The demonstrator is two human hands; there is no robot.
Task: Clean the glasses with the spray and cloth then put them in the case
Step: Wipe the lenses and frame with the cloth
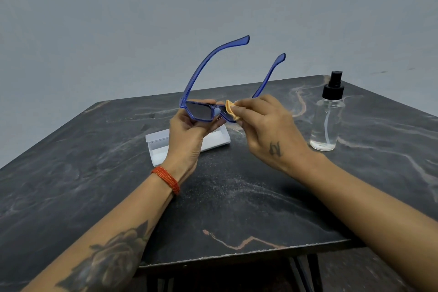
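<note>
I've got both hands up over the dark marbled table (237,197). The left hand (189,135) grips the blue glasses (201,111) by the frame around the left-side lens, fingers curled over the top edge and thumb underneath. The glasses sit in the air above the table, lenses facing me, both temple arms unfolded and pointing up and away toward the grey wall (142,19).

The right hand (267,125) pinches a small orange cloth (231,110) between thumb and fingertips, pressing it onto the right-side lens. The cloth is bunched up, and it hides most of that lens from me.

Below the left hand, the white case (213,141) lies open on the table, partly covered by the wrist and palm. Off to the right, well apart from the hands, the clear spray bottle (328,116) stands upright with its black pump top, a little liquid at the bottom. A red thread band (167,179) wraps the left wrist.
</note>
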